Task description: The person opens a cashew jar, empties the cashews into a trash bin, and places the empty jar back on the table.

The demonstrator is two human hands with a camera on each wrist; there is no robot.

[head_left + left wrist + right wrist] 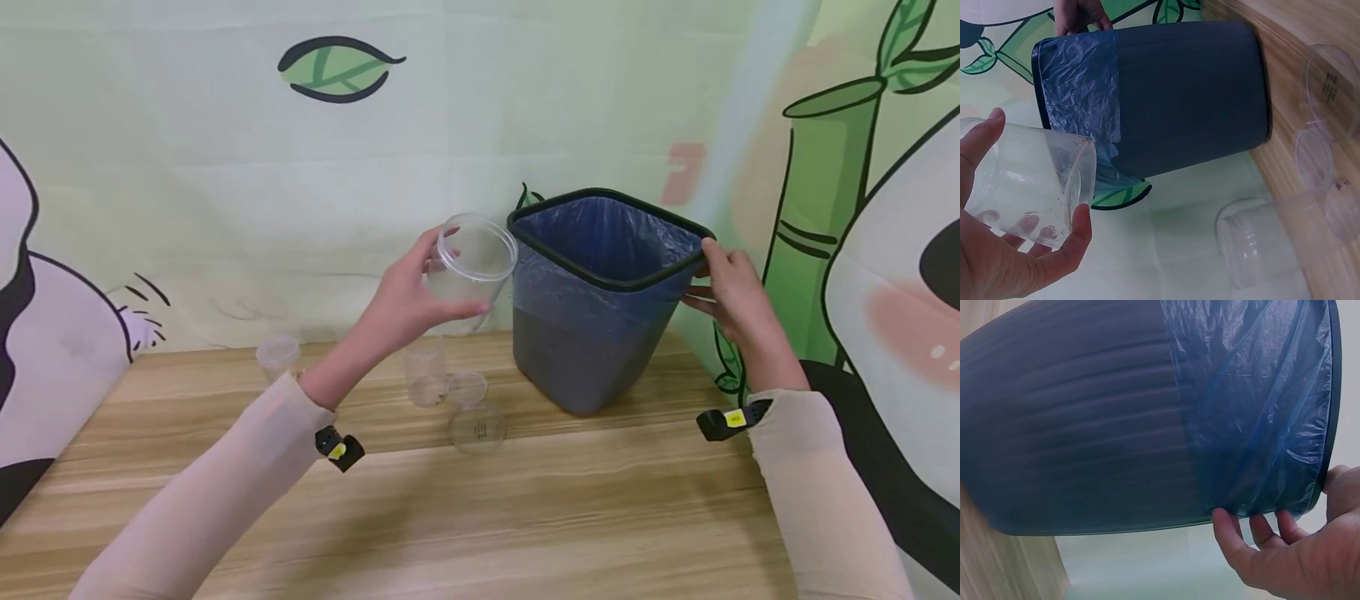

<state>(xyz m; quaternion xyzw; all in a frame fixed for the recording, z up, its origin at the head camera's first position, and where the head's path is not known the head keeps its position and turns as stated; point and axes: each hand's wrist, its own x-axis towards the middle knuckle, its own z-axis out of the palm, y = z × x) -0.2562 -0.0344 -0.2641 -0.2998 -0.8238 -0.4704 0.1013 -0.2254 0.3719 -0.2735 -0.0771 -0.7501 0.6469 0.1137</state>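
My left hand [401, 300] grips a clear plastic tub [472, 287] around its side, thumb on the near side and fingers behind. The tub is held up off the table, left of a dark grey trash bin [570, 358], its round mouth tilted up. In the left wrist view the tub [1029, 175] looks empty. A blue plastic bag [1082, 87] lines the bin and folds over its rim. My right hand [742, 304] holds the bin at its right corner, thumb on the black rim and fingers [1232, 540] against the bagged side.
On the wooden table [525, 517], a clear cup [426, 379] stands left of the bin. Two clear round pieces, a smaller one [467, 388] and a larger one [477, 430], lie beside it. Another clear container [277, 354] is partly behind my left forearm. A printed backdrop [225, 208] hangs behind.
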